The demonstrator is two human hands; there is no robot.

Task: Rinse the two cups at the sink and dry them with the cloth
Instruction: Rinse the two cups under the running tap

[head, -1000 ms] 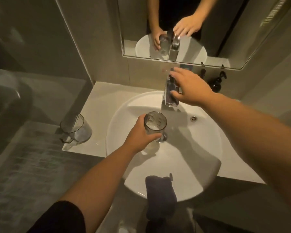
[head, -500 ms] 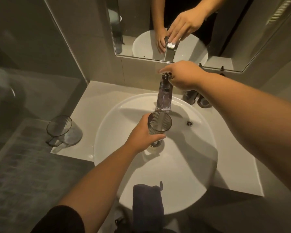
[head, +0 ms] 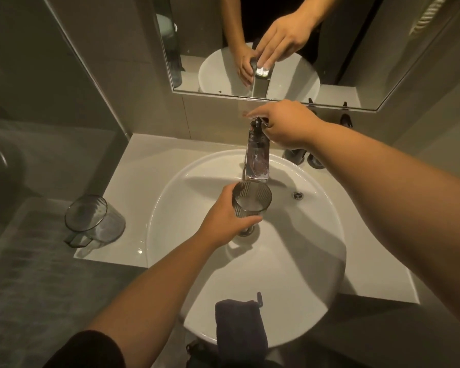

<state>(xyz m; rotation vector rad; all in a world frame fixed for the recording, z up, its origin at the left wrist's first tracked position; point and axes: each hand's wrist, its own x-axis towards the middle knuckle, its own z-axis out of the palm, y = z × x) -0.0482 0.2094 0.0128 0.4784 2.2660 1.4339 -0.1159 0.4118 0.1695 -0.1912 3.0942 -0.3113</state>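
My left hand (head: pixel 223 221) grips a ribbed clear cup (head: pixel 252 203) upright over the white sink (head: pixel 316 261), right under the chrome tap's (head: pixel 256 158) spout. Water stands in the cup's bottom. My right hand (head: pixel 284 126) rests on the tap's lever at the top, fingers curled over it. A second clear cup (head: pixel 93 221), with a handle, stands on the counter to the left of the sink. A dark cloth (head: pixel 239 325) hangs over the sink's near rim.
A mirror (head: pixel 197 43) on the wall behind the tap reflects both hands. Dark soap bottles (head: pixel 314 160) stand on the counter (head: pixel 133 168) behind my right arm. A grey wall closes the left side.
My right hand has shifted from the tap's body up to the lever at its top. Water has appeared in the held cup. The camera moved closer over the sink.
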